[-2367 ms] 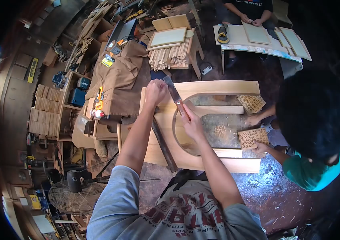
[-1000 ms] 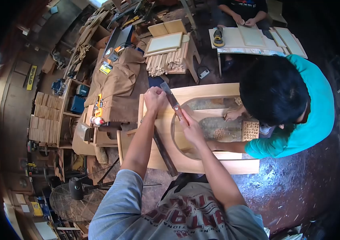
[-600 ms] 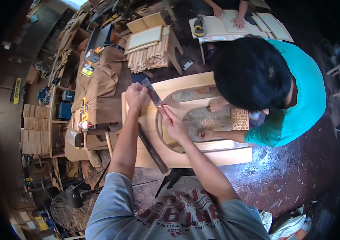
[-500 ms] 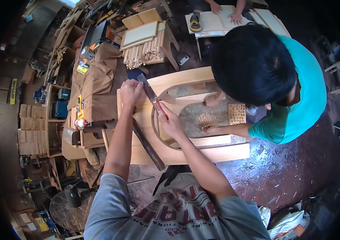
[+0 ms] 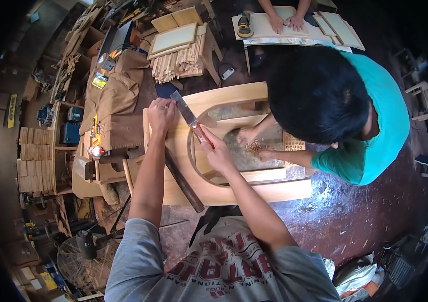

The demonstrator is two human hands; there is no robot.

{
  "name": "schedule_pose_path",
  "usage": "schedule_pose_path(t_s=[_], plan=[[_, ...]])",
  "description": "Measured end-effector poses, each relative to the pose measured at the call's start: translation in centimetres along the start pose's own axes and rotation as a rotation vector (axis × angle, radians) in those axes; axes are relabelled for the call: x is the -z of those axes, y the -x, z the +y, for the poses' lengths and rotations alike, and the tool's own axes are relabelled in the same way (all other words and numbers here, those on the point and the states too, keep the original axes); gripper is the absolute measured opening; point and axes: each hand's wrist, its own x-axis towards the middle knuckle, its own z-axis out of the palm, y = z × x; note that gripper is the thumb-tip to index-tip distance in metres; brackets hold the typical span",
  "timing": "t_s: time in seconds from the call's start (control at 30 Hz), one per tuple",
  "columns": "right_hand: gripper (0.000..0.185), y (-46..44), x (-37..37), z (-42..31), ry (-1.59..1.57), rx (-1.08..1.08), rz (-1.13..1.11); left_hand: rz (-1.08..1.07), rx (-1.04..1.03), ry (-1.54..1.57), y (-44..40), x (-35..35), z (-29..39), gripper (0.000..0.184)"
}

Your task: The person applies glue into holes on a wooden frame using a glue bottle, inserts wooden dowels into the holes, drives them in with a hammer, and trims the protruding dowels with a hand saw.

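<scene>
My right hand [image 5: 217, 151] is wrapped round the wooden handle of a flat-bladed tool [image 5: 186, 111], which slants up and left over a pale wooden frame [image 5: 183, 183]. Close beside the blade tip is my left hand [image 5: 162, 115], its fingers curled at the frame's upper left; what they hold, if anything, is hidden. A dark bar [image 5: 183, 180] lies across the frame below my hands. Within the frame's curved opening, a co-worker's two hands [image 5: 248, 135] are at a small pile of wooden bits [image 5: 255, 148].
The co-worker in a teal shirt [image 5: 387, 116] leans over the frame's right side, by a holed block [image 5: 293, 143]. Behind stand a stack of wood strips [image 5: 179, 63] and a table [image 5: 264, 30] with another person's hands. A fan [image 5: 85, 251] stands lower left.
The view has shifted, moving the scene left. The co-worker has leaned in and brought both hands to the wooden bits. My hands keep nearly the same pose with the tool.
</scene>
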Motion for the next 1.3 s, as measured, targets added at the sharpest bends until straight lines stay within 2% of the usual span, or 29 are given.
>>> schedule_pose_path(t_s=[0.13,0.27,0.33,0.47,0.57,0.67,0.73,0.83,0.87,0.9,0.93,1.0,1.03,1.27,1.3], plan=[[0.053,-1.2,0.0,1.1,0.059,-0.026,-0.011,-0.003,0.016,0.015,0.2,0.2,0.4,0.013],[0.051,-3.0,-0.2,0.0,0.069,0.122,-0.013,0.046,-0.06,0.032,0.0,0.2,-0.2,0.013],[0.052,-2.6,0.0,0.4,0.049,-0.04,-0.055,0.034,-0.039,0.013,0.0,0.3,0.0,0.012],[0.052,-1.9,0.7,2.1,0.043,0.052,-0.035,0.021,-0.014,0.0,-0.2,0.0,-0.1,0.012],[0.054,-1.8,1.0,1.8,-0.019,-0.003,-0.053,0.052,0.01,0.0,-0.1,0.3,-0.3,0.013],[0.053,-2.3,0.5,1.4,0.09,-0.056,-0.041,0.084,0.066,0.021,0.0,0.9,0.4,0.012],[0.052,-3.3,-0.6,3.6,0.239,0.309,0.14,0.099,0.089,0.048,0.1,1.1,0.5,0.011],[0.051,-3.2,-0.4,3.0,0.231,0.247,0.118,0.133,0.161,0.08,-0.6,1.1,1.2,0.014],[0.051,-3.2,-0.2,2.6,0.233,0.25,0.116,0.032,0.116,-0.008,-1.0,1.5,1.3,0.016],[0.051,-3.2,-0.1,2.3,0.166,0.119,0.065,-0.07,0.073,-0.098,-1.2,1.9,1.4,0.017],[0.051,-3.1,-0.1,2.0,0.097,-0.013,0.014,-0.069,0.074,-0.103,-1.6,2.3,1.5,0.017],[0.051,-3.4,0.0,1.3,0.108,-0.041,0.005,-0.228,0.039,-0.128,-2.4,2.4,1.3,0.02],[0.051,-3.4,0.1,1.0,0.122,-0.07,-0.001,-0.229,0.038,-0.129,-2.7,2.6,1.1,0.02],[0.052,-3.1,0.3,0.9,0.168,-0.041,-0.009,-0.48,0.028,-0.271,-5.6,2.8,1.3,0.016],[0.052,-3.3,0.0,1.7,0.177,0.075,0.045,-0.54,0.061,-0.279,-5.6,2.5,1.3,0.016]])
